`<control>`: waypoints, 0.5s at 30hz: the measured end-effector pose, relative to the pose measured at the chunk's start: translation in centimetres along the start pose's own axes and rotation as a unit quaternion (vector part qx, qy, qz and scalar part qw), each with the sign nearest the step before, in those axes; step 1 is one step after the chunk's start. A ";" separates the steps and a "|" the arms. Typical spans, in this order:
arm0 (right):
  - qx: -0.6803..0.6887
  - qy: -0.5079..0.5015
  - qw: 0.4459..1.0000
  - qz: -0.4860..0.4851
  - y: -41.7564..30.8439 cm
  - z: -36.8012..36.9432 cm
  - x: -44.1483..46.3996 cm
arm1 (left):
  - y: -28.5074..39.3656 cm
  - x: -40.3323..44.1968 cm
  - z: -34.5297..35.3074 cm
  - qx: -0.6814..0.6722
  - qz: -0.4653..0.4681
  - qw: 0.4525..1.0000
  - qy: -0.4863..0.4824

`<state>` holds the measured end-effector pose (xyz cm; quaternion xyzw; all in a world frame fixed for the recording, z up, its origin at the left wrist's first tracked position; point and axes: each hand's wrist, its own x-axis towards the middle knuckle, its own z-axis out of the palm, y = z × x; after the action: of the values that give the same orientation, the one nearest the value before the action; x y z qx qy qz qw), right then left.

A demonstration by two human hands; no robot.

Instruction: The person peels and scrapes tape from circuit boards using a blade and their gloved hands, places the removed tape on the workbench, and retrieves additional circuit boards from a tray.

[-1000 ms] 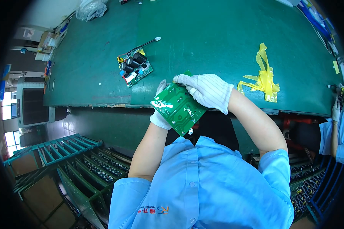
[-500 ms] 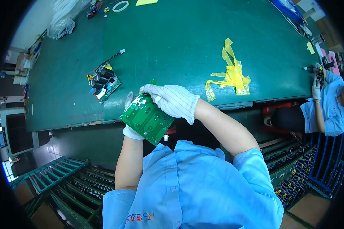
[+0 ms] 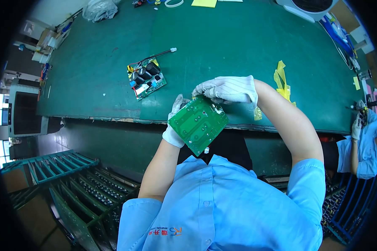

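Observation:
A green circuit board [image 3: 199,125] is held in front of my chest at the table's near edge, its solder side facing up and tilted. My left hand [image 3: 174,121], in a whitish glove, is closed around the board's left side, with some fingers hidden behind it. My right hand [image 3: 228,90], gloved in striped white, bends its fingers over the upper edge of the board; the fingertips are partly hidden. A small white connector [image 3: 207,150] hangs below the board's lower corner. Farther left on the table lies a second circuit board [image 3: 146,78], component side up, with black capacitors and a cable.
Yellow tape strips [image 3: 282,79] lie on the green table [image 3: 222,46], partly behind my right forearm. A yellow sheet [image 3: 204,3] and a white ring [image 3: 174,3] are at the back. Racks [image 3: 83,196] stand below left. A co-worker [image 3: 362,146] sits at far right.
The view has shifted, so the table things appear farther right. My right hand has moved off the board's face toward its upper edge, and the right forearm now covers part of the yellow tape.

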<state>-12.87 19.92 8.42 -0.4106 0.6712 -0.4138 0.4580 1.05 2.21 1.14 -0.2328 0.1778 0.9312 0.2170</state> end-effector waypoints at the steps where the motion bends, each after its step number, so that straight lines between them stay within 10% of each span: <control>1: 0.023 -0.013 0.999 0.038 -0.6 -0.3 -0.1 | -0.1 0.4 -0.9 0.011 0.018 1.000 0.013; 4: 0.094 0.029 0.979 0.180 -3.6 -2.6 -0.9 | 0.0 -0.1 -0.8 0.034 0.048 0.996 0.065; 6: 0.114 0.120 0.982 0.087 -3.6 -3.7 -1.8 | 0.2 -0.5 -0.8 0.042 0.065 0.995 0.068; 15: -0.153 0.480 0.842 0.192 2.3 2.4 -21.7 | -0.3 0.2 -1.8 0.057 0.129 0.989 0.047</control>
<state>-5.71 40.39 11.72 -0.0885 0.9272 -0.3550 0.0799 1.68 1.75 -0.55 -0.2390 0.2691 0.9277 0.0996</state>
